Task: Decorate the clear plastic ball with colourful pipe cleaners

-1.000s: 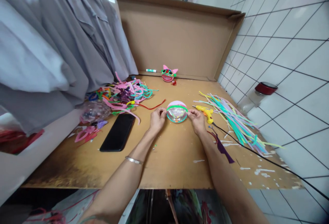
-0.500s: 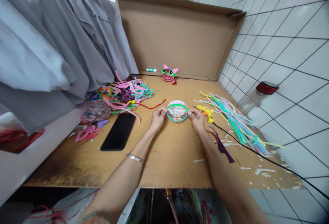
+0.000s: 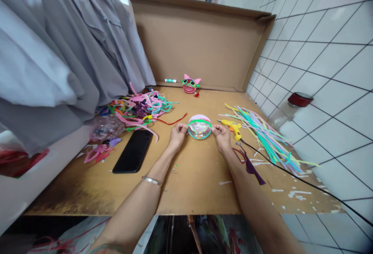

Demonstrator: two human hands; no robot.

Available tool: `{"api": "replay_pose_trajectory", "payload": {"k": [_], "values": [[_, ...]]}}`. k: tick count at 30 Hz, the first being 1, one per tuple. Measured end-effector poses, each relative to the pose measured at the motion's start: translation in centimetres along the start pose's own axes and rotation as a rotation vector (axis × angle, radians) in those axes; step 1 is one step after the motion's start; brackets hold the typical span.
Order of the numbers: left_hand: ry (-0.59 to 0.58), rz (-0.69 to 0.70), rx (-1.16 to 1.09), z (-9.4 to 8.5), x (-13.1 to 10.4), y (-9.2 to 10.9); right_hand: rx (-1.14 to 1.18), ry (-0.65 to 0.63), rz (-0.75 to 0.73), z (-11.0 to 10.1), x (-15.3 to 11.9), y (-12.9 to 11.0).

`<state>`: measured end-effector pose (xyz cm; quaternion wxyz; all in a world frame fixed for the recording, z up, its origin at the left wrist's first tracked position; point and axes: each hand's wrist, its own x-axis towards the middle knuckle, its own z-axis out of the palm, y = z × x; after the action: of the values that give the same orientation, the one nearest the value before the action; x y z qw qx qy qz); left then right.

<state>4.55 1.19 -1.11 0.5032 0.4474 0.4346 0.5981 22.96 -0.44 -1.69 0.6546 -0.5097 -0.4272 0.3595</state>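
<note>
From where I stand, the clear round piece point(image 3: 199, 131), banded in green and pink, sits mid-table, between the two hands; the left hand point(image 3: 178, 134) pinches its left side with the fingertips, and the right hand point(image 3: 220, 133) does the same on the right, so the hold looks light. My worry would be the thin coloured bands: if one side were pulled harder than the other, they might slip or peel, and the smooth curve could roll out of such a small pinch; the yellow glue gun point(image 3: 232, 124) lies just beside the right hand, nozzle towards the work, and if it is hot, which I cannot tell, a small shift that way could burn a knuckle; its black cord point(image 3: 272, 163) runs off to the right, and a forearm snagging it might drag the gun along.

As for room, the table point(image 3: 201, 186) is bare between the forearms down to its front edge, and mostly bare behind the piece too, as far as the cat-faced figure point(image 3: 190, 86) by the cardboard point(image 3: 201, 44); leftward, the phone point(image 3: 132, 152) and the tangled stems point(image 3: 145, 102) crowd things; rightward, the purple tassel point(image 3: 253, 168) lies close to the forearm, with the straight stems point(image 3: 266, 141) beyond, towards the tiled wall point(image 3: 329, 63).
</note>
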Motion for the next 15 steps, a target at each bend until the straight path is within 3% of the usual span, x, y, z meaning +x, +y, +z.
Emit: {"api": "replay_pose_trajectory", "payload": {"k": [15], "values": [[-0.024, 0.028, 0.06, -0.27, -0.23, 0.44, 0.112, 0.004, 0.06, 0.14, -0.01, 0.33]]}}
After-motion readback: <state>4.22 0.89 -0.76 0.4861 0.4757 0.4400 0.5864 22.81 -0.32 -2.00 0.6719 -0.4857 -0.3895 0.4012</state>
